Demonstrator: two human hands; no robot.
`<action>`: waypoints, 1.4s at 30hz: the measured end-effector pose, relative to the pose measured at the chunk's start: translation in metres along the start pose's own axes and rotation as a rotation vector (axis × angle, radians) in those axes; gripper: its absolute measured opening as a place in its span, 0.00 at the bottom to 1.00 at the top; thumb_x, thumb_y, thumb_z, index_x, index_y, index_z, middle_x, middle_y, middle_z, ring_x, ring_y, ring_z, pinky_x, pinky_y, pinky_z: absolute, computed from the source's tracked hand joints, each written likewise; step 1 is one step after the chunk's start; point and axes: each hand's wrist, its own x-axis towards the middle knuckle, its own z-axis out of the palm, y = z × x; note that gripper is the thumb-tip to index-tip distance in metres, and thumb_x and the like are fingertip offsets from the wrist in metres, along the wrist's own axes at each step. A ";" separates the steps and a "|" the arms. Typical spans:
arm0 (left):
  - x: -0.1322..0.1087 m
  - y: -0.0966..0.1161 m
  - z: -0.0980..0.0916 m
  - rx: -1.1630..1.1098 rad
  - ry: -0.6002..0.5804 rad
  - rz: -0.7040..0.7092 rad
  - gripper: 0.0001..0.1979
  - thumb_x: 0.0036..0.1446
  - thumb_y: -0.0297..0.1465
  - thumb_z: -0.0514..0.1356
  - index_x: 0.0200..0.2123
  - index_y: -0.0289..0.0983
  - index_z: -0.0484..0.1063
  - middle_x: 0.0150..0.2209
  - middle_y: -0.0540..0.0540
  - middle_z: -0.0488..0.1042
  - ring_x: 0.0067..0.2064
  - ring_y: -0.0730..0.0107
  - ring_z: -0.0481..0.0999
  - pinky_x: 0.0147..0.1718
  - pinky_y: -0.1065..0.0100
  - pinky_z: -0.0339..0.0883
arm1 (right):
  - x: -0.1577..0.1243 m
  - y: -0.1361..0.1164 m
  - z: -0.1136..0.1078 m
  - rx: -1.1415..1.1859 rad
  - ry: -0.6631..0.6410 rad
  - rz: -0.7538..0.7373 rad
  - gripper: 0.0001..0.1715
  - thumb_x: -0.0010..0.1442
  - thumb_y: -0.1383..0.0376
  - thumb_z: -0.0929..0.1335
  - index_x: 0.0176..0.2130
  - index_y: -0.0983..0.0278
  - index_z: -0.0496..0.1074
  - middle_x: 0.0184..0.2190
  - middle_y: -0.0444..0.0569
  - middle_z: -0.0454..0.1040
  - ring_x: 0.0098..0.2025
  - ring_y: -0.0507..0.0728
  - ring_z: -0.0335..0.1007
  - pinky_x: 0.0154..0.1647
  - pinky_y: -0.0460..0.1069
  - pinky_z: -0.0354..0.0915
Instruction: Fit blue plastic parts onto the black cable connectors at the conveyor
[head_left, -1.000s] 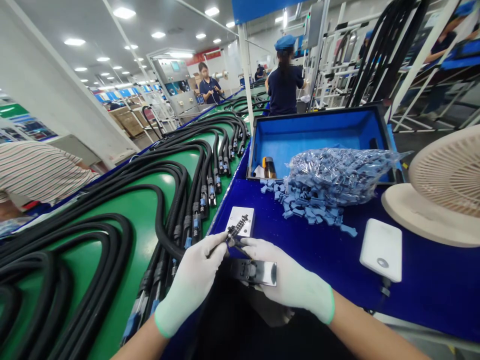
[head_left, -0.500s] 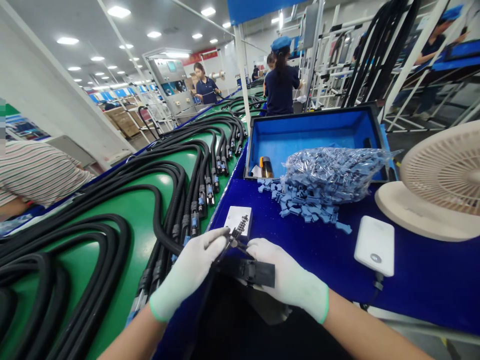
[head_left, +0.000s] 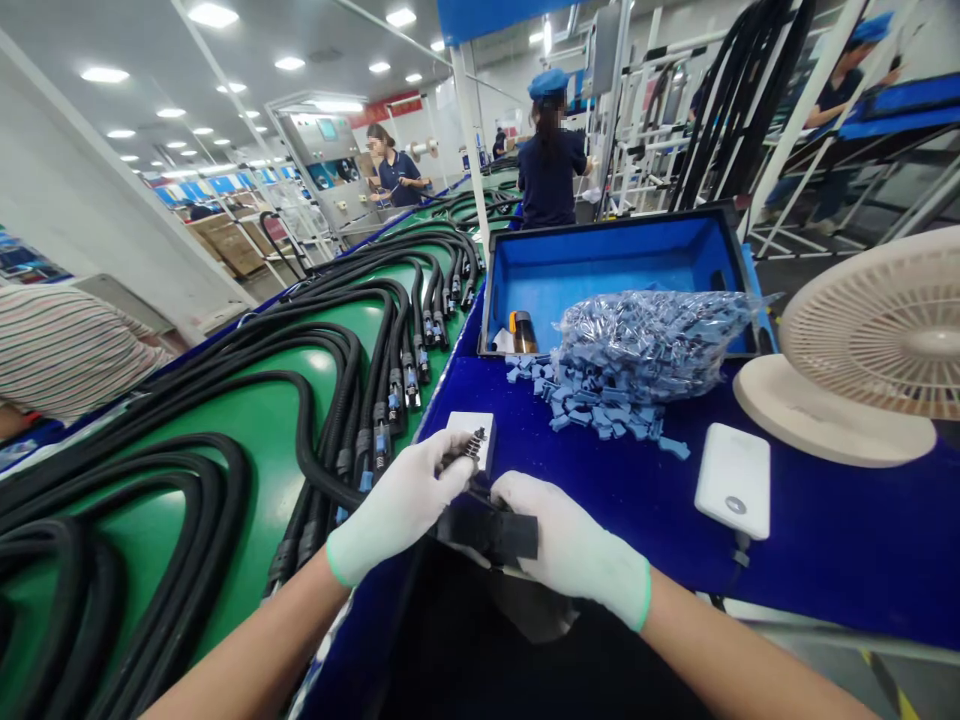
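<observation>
My left hand (head_left: 409, 500), in a white glove with a green cuff, pinches a small dark ribbed piece (head_left: 476, 442) in front of a white box (head_left: 480, 425). My right hand (head_left: 566, 535), gloved alike, is closed around a black block-like part (head_left: 517, 537) with a flat end pointing right. Between the hands the dark parts overlap, and I cannot tell whether they are joined. A black sleeved hose (head_left: 319, 465) runs up to my left hand from the left; its end is hidden behind the glove.
Black hoses (head_left: 225, 470) with metal and light-blue ends cover the green table (head_left: 300, 540). On the blue surface are loose blue clips (head_left: 600, 410), a plastic bag of clips (head_left: 652, 340), a blue crate (head_left: 600, 260), a white power bank (head_left: 735, 480) and a fan (head_left: 885, 330). Several people work around.
My left hand has shifted up and right, its fingers now around the ribbed piece's lower part. My right hand keeps its hold. The view has turned slightly to the right.
</observation>
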 end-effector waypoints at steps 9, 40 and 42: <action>0.013 -0.016 -0.024 -0.027 -0.183 -0.085 0.18 0.64 0.42 0.59 0.50 0.40 0.78 0.48 0.48 0.80 0.46 0.57 0.79 0.48 0.64 0.67 | 0.004 -0.002 0.002 -0.016 0.005 0.038 0.10 0.56 0.68 0.69 0.41 0.62 0.68 0.37 0.49 0.76 0.35 0.57 0.71 0.34 0.49 0.60; 0.002 -0.020 -0.004 -0.530 -0.117 -0.150 0.22 0.60 0.37 0.65 0.56 0.38 0.76 0.50 0.42 0.80 0.50 0.56 0.78 0.53 0.59 0.70 | -0.009 0.006 0.015 0.558 0.215 0.137 0.23 0.54 0.69 0.71 0.50 0.59 0.72 0.41 0.45 0.77 0.40 0.58 0.73 0.43 0.53 0.70; -0.004 -0.017 -0.001 -0.380 -0.131 -0.095 0.18 0.59 0.33 0.65 0.53 0.42 0.78 0.51 0.46 0.79 0.54 0.56 0.76 0.58 0.60 0.66 | -0.004 0.005 0.015 0.627 0.271 0.131 0.22 0.54 0.70 0.71 0.49 0.60 0.71 0.40 0.44 0.76 0.40 0.57 0.73 0.43 0.52 0.69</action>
